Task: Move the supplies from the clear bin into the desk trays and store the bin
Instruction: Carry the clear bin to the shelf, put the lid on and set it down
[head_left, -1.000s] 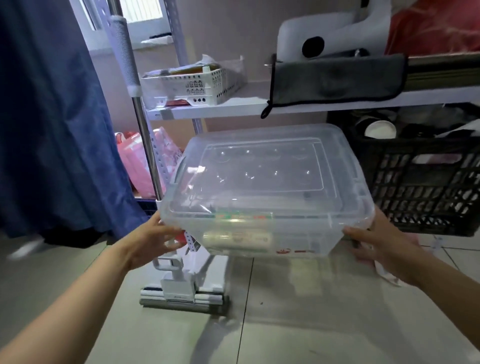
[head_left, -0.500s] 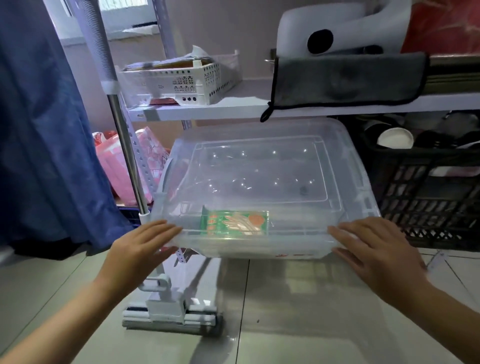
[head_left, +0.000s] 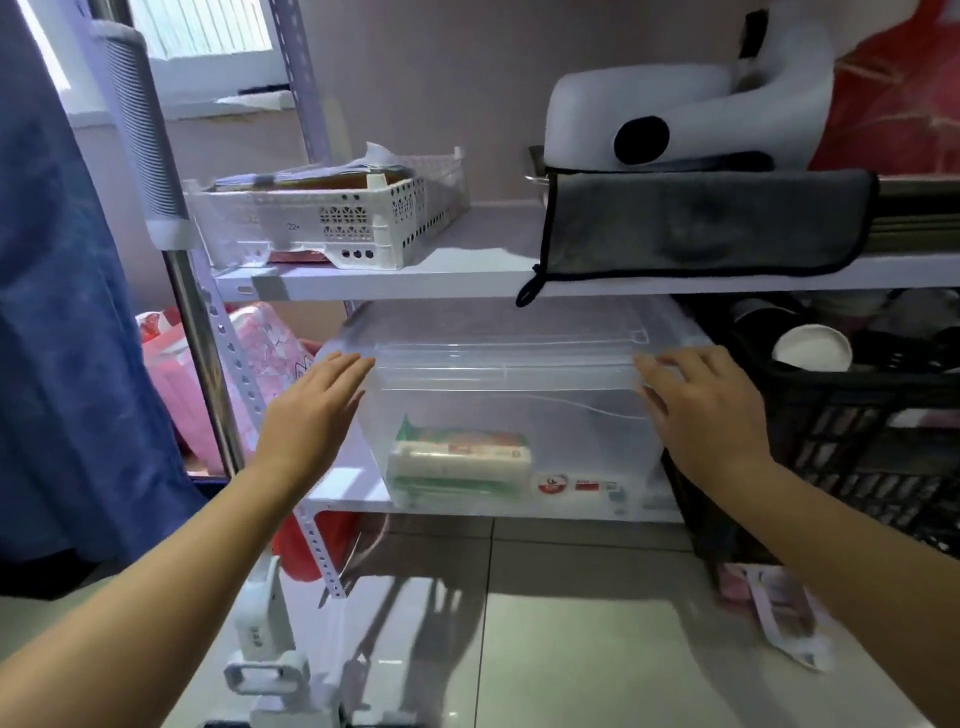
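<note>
The clear bin (head_left: 582, 426), lid on, sits on the lower white shelf (head_left: 343, 488) of a metal rack, under the upper shelf. Inside it lies a green and white packet (head_left: 460, 460). My left hand (head_left: 311, 410) rests flat against the bin's left front corner, fingers stretched out. My right hand (head_left: 701, 410) lies flat against the right front corner, fingers spread. Neither hand grips anything.
A black crate (head_left: 857, 467) with cups stands right of the bin. On the upper shelf (head_left: 467, 270) sit a white perforated basket (head_left: 332, 223) and a grey cloth (head_left: 701, 223). Pink bags (head_left: 182, 384) sit behind the rack post; a blue curtain (head_left: 57, 312) hangs left. A white mop head (head_left: 265, 649) stands on the floor.
The bin was carried in both hands a second ago; it has since gone forward onto the lower shelf. My hands went from holding its sides to pressing flat on its front.
</note>
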